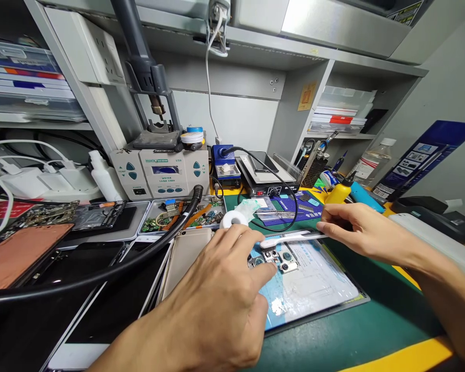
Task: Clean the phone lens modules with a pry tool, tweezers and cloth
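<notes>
In my right hand (344, 227) is a white toothbrush (294, 237), gripped by its handle between thumb and fingers. Its dark bristles touch or hover just over a small group of phone camera modules (270, 255). My left hand (228, 284) reaches in from the near side, and its fingertips press around these modules from the left and front. Part of the group is hidden by the left fingers. More camera modules (287, 258) with round lenses lie just to the right. All rest on a blue and white work pad (318, 287).
A roll of white tape (234, 218) stands behind my left hand. A thick black hose (139, 268) crosses phones at left from a hot air station (166, 173). At the back are a black-corded hot plate (271, 178) and a yellow bottle (338, 192).
</notes>
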{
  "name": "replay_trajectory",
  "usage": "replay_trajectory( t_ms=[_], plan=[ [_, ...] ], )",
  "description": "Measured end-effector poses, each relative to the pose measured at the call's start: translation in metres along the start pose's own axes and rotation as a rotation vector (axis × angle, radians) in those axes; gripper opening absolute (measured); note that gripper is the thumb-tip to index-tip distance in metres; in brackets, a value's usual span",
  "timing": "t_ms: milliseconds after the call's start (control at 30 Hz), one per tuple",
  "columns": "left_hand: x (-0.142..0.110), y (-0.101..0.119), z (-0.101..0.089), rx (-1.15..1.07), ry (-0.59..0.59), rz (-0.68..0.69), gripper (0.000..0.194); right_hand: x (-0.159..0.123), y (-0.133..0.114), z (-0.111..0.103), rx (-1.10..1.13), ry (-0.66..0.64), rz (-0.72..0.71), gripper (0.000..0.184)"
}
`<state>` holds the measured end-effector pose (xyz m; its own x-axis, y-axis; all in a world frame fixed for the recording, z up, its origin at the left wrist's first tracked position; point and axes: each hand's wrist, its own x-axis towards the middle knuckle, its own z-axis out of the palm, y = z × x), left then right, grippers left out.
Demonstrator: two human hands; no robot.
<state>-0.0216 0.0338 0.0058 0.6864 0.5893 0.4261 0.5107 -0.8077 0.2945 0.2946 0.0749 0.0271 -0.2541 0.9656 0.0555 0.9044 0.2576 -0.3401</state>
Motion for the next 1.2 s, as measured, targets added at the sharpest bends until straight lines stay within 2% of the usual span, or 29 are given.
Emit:
replay_trajectory(
  t_ms=[633,1200],
  plan=[
    [-0.001,-0.001,0.003,-0.002,0.017,0.004,0.028,-0.002,-0.018,0.005,0.027,-0.038,-0.018,0.037],
    [-0.001,-0.001,0.001,0.001,0.004,0.001,0.033,-0.005,-0.022,0.006,0.064,-0.058,-0.038,0.035]
  ],
)
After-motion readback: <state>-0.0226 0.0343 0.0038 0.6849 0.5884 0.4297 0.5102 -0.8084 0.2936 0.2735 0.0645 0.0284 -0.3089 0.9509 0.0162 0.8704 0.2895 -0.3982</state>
